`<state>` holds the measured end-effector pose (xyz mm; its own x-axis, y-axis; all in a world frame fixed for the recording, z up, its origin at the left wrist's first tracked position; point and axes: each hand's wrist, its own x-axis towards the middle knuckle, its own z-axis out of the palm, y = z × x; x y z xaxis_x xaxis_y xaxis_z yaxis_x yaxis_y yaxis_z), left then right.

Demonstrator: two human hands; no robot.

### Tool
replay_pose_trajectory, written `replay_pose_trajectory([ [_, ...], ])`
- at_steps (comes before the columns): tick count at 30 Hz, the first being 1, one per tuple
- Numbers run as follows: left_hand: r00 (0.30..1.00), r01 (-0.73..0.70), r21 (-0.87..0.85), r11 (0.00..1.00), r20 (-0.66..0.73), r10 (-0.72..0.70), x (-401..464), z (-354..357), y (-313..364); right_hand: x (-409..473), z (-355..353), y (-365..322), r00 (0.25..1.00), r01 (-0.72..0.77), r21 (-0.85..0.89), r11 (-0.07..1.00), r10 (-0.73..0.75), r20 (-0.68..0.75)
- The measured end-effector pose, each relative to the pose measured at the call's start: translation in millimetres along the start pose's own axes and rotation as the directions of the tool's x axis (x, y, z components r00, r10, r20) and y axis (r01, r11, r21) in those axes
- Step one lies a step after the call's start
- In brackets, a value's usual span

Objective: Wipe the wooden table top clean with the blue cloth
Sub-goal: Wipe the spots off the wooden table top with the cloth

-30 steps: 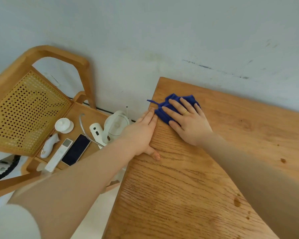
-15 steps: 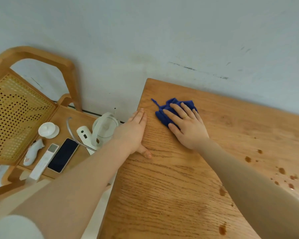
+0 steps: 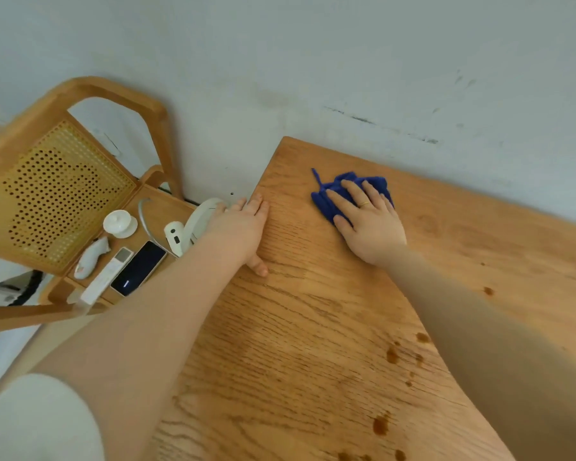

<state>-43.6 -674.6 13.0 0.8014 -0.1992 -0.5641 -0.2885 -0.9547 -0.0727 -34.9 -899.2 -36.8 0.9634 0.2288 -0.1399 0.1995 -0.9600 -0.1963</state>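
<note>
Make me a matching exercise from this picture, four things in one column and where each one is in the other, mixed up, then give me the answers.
1. blue cloth
2. left hand
3. phone
4. brown spots

A. on the chair seat
B. flat at the table's left edge
C. under the right hand
D. on the wood beside the right forearm

Pairs: 1-C, 2-B, 3-A, 4-D

Both arms outstretched, left grip (image 3: 243, 227) flat, right grip (image 3: 368, 221) flat — fingers spread
</note>
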Motion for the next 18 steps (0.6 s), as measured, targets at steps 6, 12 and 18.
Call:
replay_pose_trajectory([
  [6, 0.999, -0.014, -0.073, 0.997, -0.054, 0.010, -13.3, -3.0, 27.7, -21.8, 2.0, 21.8, 0.981, 0.192, 0.020, 0.981, -0.191, -0.023],
  [12, 0.977, -0.207, -0.225, 0.952, -0.099, 0.189, -30.9, 17.5, 80.4, 33.7, -7.5, 54.4, 0.997, -0.003, 0.050, 0.999, 0.006, -0.073],
  [18, 0.976, -0.095, -0.295, 0.951, -0.216, 0.030, -8.4, 8.4, 109.0, -31.6, -1.8, 54.5, 0.993, 0.090, 0.056, 0.994, -0.086, -0.082],
])
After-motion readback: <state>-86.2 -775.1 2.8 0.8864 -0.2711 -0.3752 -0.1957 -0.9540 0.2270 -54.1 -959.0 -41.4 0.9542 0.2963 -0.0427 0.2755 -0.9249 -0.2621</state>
